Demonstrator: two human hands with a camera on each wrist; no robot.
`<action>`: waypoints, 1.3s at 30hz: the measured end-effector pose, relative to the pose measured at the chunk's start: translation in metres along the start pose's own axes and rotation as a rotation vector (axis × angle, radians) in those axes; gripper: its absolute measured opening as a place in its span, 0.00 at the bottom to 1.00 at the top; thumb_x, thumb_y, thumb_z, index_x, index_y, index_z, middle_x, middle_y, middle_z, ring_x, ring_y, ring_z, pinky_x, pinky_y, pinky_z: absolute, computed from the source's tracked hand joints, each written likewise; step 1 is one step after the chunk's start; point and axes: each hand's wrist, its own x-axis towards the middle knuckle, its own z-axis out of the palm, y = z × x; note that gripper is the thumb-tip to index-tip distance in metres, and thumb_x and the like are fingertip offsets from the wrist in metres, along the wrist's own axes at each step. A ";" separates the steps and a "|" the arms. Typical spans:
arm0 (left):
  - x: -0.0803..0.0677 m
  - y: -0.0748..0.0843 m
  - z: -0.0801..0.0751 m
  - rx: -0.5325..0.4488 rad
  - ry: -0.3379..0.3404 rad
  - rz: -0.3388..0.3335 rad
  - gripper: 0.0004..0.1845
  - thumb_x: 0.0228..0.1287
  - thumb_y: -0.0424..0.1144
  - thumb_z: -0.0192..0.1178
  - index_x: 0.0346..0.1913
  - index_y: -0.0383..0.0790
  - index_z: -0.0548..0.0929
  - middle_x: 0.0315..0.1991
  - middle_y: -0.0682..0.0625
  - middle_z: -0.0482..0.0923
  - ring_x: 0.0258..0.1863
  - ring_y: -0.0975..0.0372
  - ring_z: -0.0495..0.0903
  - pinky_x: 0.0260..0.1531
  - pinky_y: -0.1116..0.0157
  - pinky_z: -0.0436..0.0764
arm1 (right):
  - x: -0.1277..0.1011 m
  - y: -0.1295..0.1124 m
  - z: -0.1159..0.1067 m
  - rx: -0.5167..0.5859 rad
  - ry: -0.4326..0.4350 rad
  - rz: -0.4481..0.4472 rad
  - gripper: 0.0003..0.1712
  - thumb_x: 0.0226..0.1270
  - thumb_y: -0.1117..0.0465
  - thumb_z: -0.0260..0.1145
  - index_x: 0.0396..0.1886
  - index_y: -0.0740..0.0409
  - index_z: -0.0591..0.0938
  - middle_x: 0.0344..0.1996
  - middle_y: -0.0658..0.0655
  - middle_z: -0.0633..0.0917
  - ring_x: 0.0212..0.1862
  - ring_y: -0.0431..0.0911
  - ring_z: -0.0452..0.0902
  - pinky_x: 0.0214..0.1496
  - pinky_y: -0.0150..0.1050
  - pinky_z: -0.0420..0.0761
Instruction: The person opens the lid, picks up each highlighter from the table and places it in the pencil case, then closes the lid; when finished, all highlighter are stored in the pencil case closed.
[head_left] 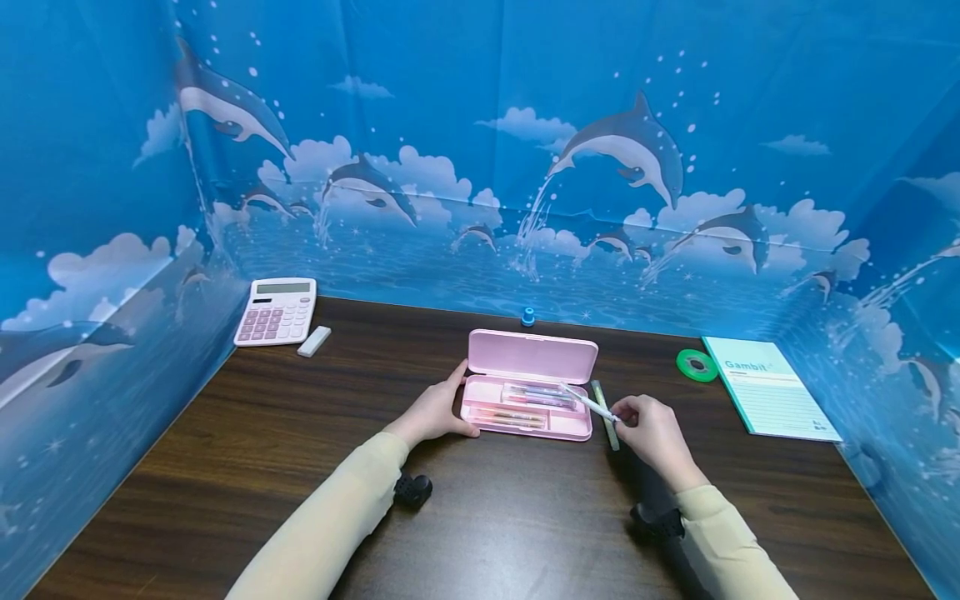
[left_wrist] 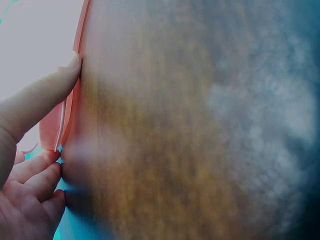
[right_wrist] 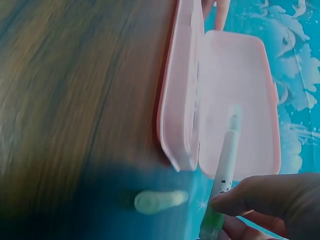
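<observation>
An open pink pencil case [head_left: 525, 358] lies mid-table with several pens in its tray. My left hand [head_left: 450, 408] grips its left end; in the left wrist view the thumb [left_wrist: 45, 95] presses on the case's edge [left_wrist: 64, 125]. To the right of the case, my right hand [head_left: 622, 415] pinches a white pen [head_left: 588, 402], whose far end slants over the tray. In the right wrist view the pen [right_wrist: 225, 165] sits between my fingers [right_wrist: 270, 195], in front of the case's lid [right_wrist: 235, 95]. A pale green pen [head_left: 604, 412] lies on the table beside the case, also blurred as the green pen [right_wrist: 157, 201].
A pink calculator [head_left: 275, 311] and a white eraser [head_left: 313, 341] sit at the back left. A small blue object [head_left: 528, 317] stands behind the case. A green tape roll [head_left: 697, 365] and a teal notebook [head_left: 768, 386] lie at the right. Blue dolphin-print walls enclose the dark wooden table [head_left: 300, 467].
</observation>
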 end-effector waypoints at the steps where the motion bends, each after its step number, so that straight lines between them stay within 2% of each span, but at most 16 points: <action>1: 0.000 0.000 0.000 0.002 0.001 -0.001 0.65 0.40 0.46 0.78 0.76 0.38 0.43 0.67 0.43 0.67 0.65 0.52 0.67 0.63 0.53 0.65 | 0.001 -0.002 0.001 0.000 -0.005 -0.002 0.07 0.51 0.71 0.69 0.32 0.64 0.84 0.27 0.56 0.79 0.30 0.47 0.71 0.34 0.42 0.76; 5: -0.001 0.000 0.000 0.006 0.002 -0.002 0.65 0.41 0.46 0.78 0.76 0.38 0.43 0.67 0.42 0.66 0.65 0.51 0.67 0.63 0.53 0.65 | 0.002 -0.008 0.007 0.003 -0.011 -0.029 0.07 0.51 0.71 0.69 0.31 0.63 0.84 0.26 0.54 0.77 0.29 0.46 0.68 0.31 0.38 0.71; 14: 0.000 -0.001 0.002 0.001 0.005 0.009 0.65 0.41 0.47 0.78 0.76 0.38 0.43 0.67 0.43 0.66 0.65 0.51 0.67 0.63 0.53 0.65 | 0.007 -0.024 0.022 0.018 -0.031 -0.111 0.06 0.50 0.72 0.70 0.30 0.61 0.85 0.26 0.54 0.78 0.29 0.45 0.69 0.33 0.39 0.74; 19: 0.000 -0.001 0.002 0.005 0.004 0.006 0.65 0.40 0.47 0.78 0.76 0.38 0.44 0.67 0.42 0.66 0.65 0.51 0.67 0.63 0.53 0.65 | 0.009 -0.035 0.030 0.035 -0.051 -0.133 0.07 0.50 0.72 0.71 0.29 0.59 0.84 0.24 0.52 0.77 0.28 0.43 0.68 0.31 0.36 0.72; 26: 0.000 -0.002 0.001 0.007 0.008 0.012 0.64 0.40 0.47 0.78 0.76 0.39 0.44 0.66 0.42 0.67 0.64 0.51 0.68 0.63 0.53 0.66 | 0.014 -0.050 0.040 0.044 -0.043 -0.213 0.06 0.49 0.73 0.70 0.26 0.59 0.84 0.22 0.51 0.76 0.26 0.41 0.67 0.28 0.34 0.69; 31: 0.000 -0.002 0.002 0.004 0.005 0.010 0.64 0.41 0.46 0.78 0.76 0.39 0.44 0.67 0.42 0.66 0.64 0.51 0.68 0.63 0.53 0.66 | 0.018 -0.059 0.048 0.034 -0.058 -0.224 0.05 0.50 0.70 0.72 0.27 0.59 0.85 0.24 0.50 0.78 0.28 0.41 0.68 0.31 0.36 0.71; 34: 0.000 -0.002 0.001 0.004 0.003 0.006 0.64 0.41 0.46 0.78 0.76 0.39 0.44 0.67 0.42 0.66 0.64 0.51 0.67 0.63 0.53 0.66 | 0.021 -0.064 0.052 0.036 -0.052 -0.250 0.05 0.48 0.71 0.72 0.26 0.60 0.85 0.22 0.50 0.78 0.27 0.41 0.68 0.33 0.37 0.71; 39: 0.001 -0.002 0.000 0.005 0.004 0.004 0.64 0.40 0.47 0.78 0.76 0.39 0.45 0.67 0.43 0.66 0.65 0.51 0.67 0.63 0.52 0.65 | 0.025 -0.070 0.059 0.051 -0.042 -0.278 0.07 0.46 0.73 0.72 0.25 0.59 0.85 0.19 0.48 0.79 0.24 0.38 0.67 0.29 0.34 0.70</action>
